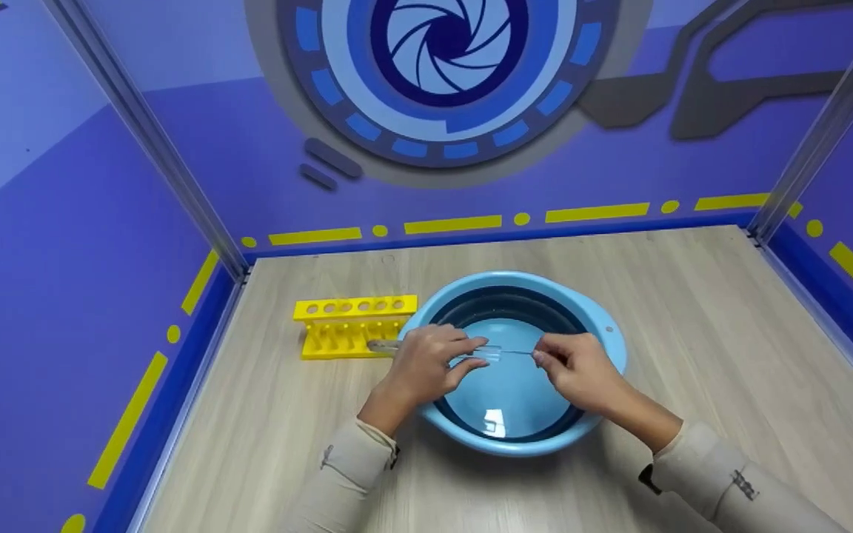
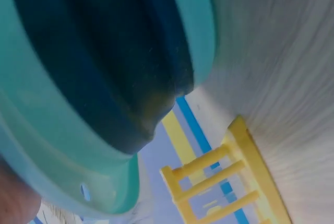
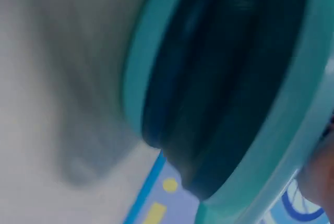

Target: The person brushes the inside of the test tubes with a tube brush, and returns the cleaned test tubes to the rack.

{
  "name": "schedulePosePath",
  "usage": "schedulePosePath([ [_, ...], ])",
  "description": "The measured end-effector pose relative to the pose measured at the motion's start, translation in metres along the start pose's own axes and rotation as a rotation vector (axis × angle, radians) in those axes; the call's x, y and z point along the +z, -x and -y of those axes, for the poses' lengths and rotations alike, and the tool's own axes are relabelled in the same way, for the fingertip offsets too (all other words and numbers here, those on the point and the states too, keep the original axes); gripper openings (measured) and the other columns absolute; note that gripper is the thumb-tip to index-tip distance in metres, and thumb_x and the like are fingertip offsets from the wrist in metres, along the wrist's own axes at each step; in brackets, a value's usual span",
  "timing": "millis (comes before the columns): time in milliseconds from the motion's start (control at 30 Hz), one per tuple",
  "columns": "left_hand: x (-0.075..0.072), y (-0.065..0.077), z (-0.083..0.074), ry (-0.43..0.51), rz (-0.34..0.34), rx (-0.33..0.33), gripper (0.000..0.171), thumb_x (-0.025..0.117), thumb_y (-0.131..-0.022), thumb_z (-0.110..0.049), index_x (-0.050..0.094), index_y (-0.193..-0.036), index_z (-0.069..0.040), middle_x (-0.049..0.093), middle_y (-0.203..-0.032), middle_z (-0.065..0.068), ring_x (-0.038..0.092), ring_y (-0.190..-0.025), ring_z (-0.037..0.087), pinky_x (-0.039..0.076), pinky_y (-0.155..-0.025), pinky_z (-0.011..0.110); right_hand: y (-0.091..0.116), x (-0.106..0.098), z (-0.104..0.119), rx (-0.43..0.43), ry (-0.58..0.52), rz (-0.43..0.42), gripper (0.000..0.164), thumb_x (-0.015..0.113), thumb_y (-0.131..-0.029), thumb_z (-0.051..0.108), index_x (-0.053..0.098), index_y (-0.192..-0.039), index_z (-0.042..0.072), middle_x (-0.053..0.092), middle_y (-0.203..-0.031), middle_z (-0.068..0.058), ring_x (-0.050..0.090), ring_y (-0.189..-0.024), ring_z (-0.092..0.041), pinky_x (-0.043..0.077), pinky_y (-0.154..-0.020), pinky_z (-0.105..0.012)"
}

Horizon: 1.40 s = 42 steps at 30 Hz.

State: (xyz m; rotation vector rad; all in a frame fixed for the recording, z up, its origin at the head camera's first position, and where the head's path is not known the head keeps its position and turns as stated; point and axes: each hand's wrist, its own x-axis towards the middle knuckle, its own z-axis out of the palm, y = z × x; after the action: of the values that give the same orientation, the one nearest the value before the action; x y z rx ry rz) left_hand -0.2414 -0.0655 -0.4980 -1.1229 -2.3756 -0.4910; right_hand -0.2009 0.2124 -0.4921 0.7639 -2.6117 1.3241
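Over the blue basin (image 1: 611, 355), my left hand (image 1: 426, 363) holds a clear glass test tube (image 1: 492, 354) lying nearly level, its mouth toward the right. The tube's other end sticks out left of the hand, with something greyish inside. My right hand (image 1: 578, 370) pinches the thin wire handle (image 1: 519, 352) of what looks like a test tube brush, which runs into the tube's mouth. In the wrist views, part of the left hand (image 2: 15, 198) and part of the right hand (image 3: 319, 177) show beside the basin's rim; tube and brush are hidden there.
A yellow test tube rack (image 1: 356, 305) stands left of the basin, close to its rim. Shallow water with a bright reflection shows in the basin. Blue-purple panels (image 1: 197, 163) wall in the wooden table (image 1: 700, 311) at the back and both sides.
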Motion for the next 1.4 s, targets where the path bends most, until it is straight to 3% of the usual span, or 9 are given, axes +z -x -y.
schedulePosePath([
  [133,0.003,0.0,-0.001,-0.069,-0.087,0.001,0.03,0.079,-0.096,-0.044,0.082,-0.123,-0.03,0.079,-0.091,-0.011,0.066,-0.079,0.009,0.055,-0.072,0.022,-0.002,-0.006,0.011,0.43,-0.479,0.177,0.024,0.056,-0.107,0.009,0.065,-0.087,0.0,0.053,-0.064,0.003,0.043,-0.054,-0.008,0.035,-0.051,-0.021],
  [267,0.0,0.0,0.0,-0.089,-0.122,0.016,0.031,0.082,-0.094,-0.041,0.082,-0.123,-0.03,0.079,-0.092,-0.01,0.067,-0.082,0.01,0.055,-0.075,0.024,-0.003,-0.007,0.015,0.538,-0.594,0.229,0.024,0.054,-0.107,0.011,0.064,-0.088,0.001,0.052,-0.065,0.003,0.039,-0.053,-0.009,0.032,-0.05,-0.02],
  [433,-0.005,0.001,0.001,-0.089,-0.044,0.011,0.033,0.07,-0.101,-0.052,0.081,-0.124,-0.031,0.079,-0.091,-0.011,0.066,-0.08,0.009,0.052,-0.072,0.023,-0.001,0.003,0.01,0.21,-0.139,0.075,0.02,0.063,-0.107,0.012,0.072,-0.089,0.01,0.058,-0.067,0.003,0.051,-0.057,-0.007,0.043,-0.052,-0.021],
  [633,-0.009,0.003,0.0,0.016,0.047,-0.02,0.035,0.068,-0.102,-0.051,0.081,-0.124,-0.027,0.077,-0.084,-0.007,0.064,-0.07,0.01,0.051,-0.066,0.022,-0.004,0.009,-0.011,-0.485,0.461,-0.193,0.016,0.064,-0.1,-0.002,0.072,-0.091,0.009,0.07,-0.075,0.0,0.064,-0.066,-0.009,0.059,-0.062,-0.023],
  [800,-0.009,0.003,-0.001,0.087,0.064,-0.045,0.037,0.067,-0.104,-0.049,0.081,-0.121,-0.019,0.078,-0.081,-0.004,0.066,-0.065,0.011,0.051,-0.061,0.02,-0.009,0.006,-0.016,-0.768,0.633,-0.303,0.027,0.048,-0.104,0.0,0.073,-0.095,0.005,0.068,-0.075,-0.003,0.058,-0.062,-0.013,0.055,-0.055,-0.023],
  [900,-0.008,0.003,-0.001,0.041,0.019,-0.042,0.036,0.069,-0.103,-0.05,0.082,-0.118,-0.02,0.077,-0.081,-0.005,0.067,-0.068,0.011,0.054,-0.064,0.021,-0.008,0.005,-0.011,-0.615,0.464,-0.215,0.02,0.06,-0.103,-0.001,0.073,-0.091,0.008,0.066,-0.072,0.0,0.057,-0.062,-0.009,0.054,-0.057,-0.022],
  [1167,-0.003,0.001,-0.003,-0.123,-0.125,-0.038,0.03,0.082,-0.092,-0.047,0.084,-0.116,-0.029,0.075,-0.086,-0.009,0.066,-0.079,0.01,0.054,-0.073,0.025,-0.006,-0.006,0.013,0.267,-0.32,0.132,0.025,0.06,-0.109,0.016,0.07,-0.089,0.006,0.061,-0.069,0.0,0.051,-0.058,-0.01,0.042,-0.054,-0.022],
  [1300,-0.003,0.001,-0.005,-0.172,-0.157,-0.029,0.025,0.086,-0.091,-0.041,0.083,-0.113,-0.029,0.075,-0.088,-0.009,0.066,-0.081,0.011,0.052,-0.072,0.026,-0.008,-0.008,0.018,0.493,-0.625,0.227,0.026,0.056,-0.11,0.017,0.066,-0.091,0.002,0.056,-0.067,0.003,0.044,-0.054,-0.009,0.035,-0.051,-0.019],
  [1400,-0.003,0.001,-0.006,-0.17,-0.168,-0.028,0.023,0.087,-0.09,-0.039,0.083,-0.111,-0.029,0.074,-0.087,-0.009,0.065,-0.081,0.011,0.051,-0.071,0.027,-0.007,-0.005,0.018,0.498,-0.609,0.18,0.025,0.056,-0.11,0.017,0.068,-0.094,0.001,0.058,-0.069,0.002,0.048,-0.056,-0.009,0.039,-0.052,-0.019],
])
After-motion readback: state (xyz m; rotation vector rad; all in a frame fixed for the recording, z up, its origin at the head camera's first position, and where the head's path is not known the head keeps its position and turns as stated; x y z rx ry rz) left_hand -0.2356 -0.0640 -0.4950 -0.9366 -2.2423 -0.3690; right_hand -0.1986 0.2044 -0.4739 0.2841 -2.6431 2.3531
